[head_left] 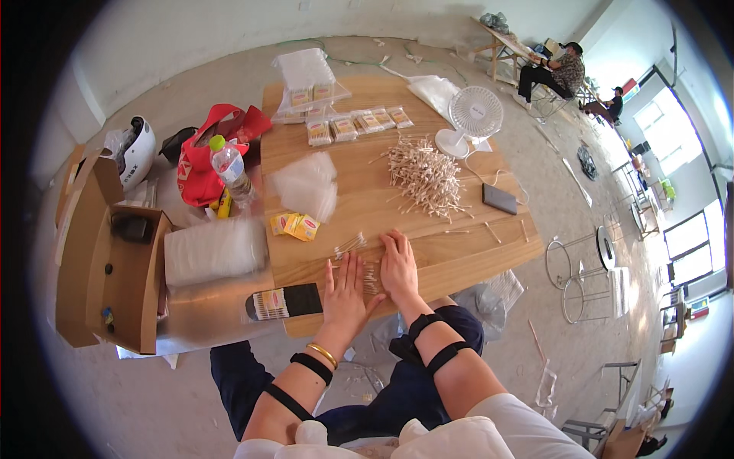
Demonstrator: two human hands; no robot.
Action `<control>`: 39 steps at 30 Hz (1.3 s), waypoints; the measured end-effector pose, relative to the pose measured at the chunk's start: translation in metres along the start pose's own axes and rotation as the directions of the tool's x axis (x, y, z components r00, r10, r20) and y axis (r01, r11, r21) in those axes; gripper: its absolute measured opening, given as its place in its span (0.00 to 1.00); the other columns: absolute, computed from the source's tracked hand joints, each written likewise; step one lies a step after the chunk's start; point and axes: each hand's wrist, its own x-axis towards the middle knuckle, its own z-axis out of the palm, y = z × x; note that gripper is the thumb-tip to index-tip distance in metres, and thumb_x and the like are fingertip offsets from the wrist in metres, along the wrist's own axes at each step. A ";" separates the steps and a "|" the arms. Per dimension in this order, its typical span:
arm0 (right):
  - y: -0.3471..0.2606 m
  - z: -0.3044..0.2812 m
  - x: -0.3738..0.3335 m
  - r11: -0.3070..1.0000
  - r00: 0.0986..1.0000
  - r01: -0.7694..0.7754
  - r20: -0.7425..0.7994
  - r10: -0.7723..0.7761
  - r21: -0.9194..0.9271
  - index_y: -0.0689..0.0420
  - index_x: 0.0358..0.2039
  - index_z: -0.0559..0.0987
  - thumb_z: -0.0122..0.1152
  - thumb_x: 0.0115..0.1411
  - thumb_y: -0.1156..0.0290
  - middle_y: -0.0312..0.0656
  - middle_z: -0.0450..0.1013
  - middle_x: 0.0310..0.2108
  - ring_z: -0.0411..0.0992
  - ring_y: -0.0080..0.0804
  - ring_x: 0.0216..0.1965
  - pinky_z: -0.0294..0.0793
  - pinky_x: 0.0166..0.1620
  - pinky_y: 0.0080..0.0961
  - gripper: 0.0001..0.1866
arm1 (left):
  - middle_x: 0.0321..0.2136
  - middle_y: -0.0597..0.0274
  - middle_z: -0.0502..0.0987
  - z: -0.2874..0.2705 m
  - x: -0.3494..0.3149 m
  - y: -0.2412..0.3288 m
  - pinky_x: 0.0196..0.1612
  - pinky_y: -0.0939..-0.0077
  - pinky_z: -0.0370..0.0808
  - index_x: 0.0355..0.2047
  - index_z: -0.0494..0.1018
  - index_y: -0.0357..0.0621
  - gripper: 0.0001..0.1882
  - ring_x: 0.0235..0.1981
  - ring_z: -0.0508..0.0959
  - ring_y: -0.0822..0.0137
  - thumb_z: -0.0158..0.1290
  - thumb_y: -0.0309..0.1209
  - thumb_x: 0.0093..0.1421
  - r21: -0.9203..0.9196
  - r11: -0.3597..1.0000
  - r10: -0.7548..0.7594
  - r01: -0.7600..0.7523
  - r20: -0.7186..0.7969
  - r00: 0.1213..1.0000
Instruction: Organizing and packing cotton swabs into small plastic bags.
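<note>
My left hand (346, 297) lies on the wooden table (451, 260) near its front edge, fingers stretched out. Beside it my right hand (399, 268) rests with its fingers lightly bent and apart. A small row of cotton swabs (371, 279) lies between the two hands, touching or close to both. More loose swabs (352, 244) are just beyond my left fingertips. Farther right is a big heap of cotton swabs (427, 180). Yellow printed cards (297, 226) and thin clear bags (307, 187) lie to the left. A black holder (303, 299) with lined-up swabs sits left of my left hand.
Filled swab packs (344, 128) line the far side. A white fan (474, 113) and dark power bank (499, 198) stand right. Leftward are a bottle (232, 170), red bag (200, 170), stacked plastic bags (214, 252), cardboard box (145, 287) and helmet (138, 153). Other people sit far right.
</note>
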 end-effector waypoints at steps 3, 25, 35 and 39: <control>0.000 -0.001 0.000 1.000 1.000 0.021 -0.023 -0.021 0.000 0.61 0.53 0.75 0.52 0.58 0.81 0.50 0.67 0.55 0.64 0.50 0.62 0.65 0.66 0.41 0.21 | 0.73 0.43 0.50 -0.002 -0.004 0.001 0.75 0.42 0.35 0.71 0.51 0.30 0.50 0.76 0.47 0.54 0.47 0.61 0.65 0.000 1.000 0.009 -0.009 -0.002 1.000; 0.000 -0.003 0.000 0.999 0.999 0.048 -0.022 -0.047 0.004 0.62 0.54 0.74 0.51 0.58 0.82 0.51 0.67 0.56 0.63 0.52 0.63 0.65 0.66 0.43 0.22 | 0.68 0.48 0.59 -0.008 -0.026 0.004 0.73 0.36 0.39 0.70 0.56 0.34 0.46 0.73 0.53 0.50 0.53 0.55 0.63 -0.001 1.000 0.013 -0.013 -0.023 1.000; -0.005 -0.005 0.001 0.999 0.998 0.038 -0.039 -0.039 -0.026 0.60 0.54 0.74 0.58 0.60 0.72 0.50 0.66 0.56 0.63 0.52 0.63 0.65 0.66 0.42 0.21 | 0.68 0.37 0.55 -0.004 -0.020 0.007 0.74 0.44 0.47 0.69 0.55 0.28 0.45 0.71 0.52 0.37 0.48 0.56 0.66 -0.123 0.992 -0.004 0.001 -0.021 1.000; -0.004 -0.007 0.000 0.998 0.999 0.025 -0.025 -0.026 -0.050 0.60 0.54 0.75 0.60 0.60 0.69 0.51 0.66 0.57 0.64 0.52 0.62 0.65 0.65 0.42 0.21 | 0.71 0.35 0.51 -0.009 -0.005 0.012 0.74 0.46 0.47 0.69 0.53 0.25 0.46 0.72 0.50 0.38 0.43 0.58 0.68 -0.143 0.989 -0.040 0.025 -0.103 0.994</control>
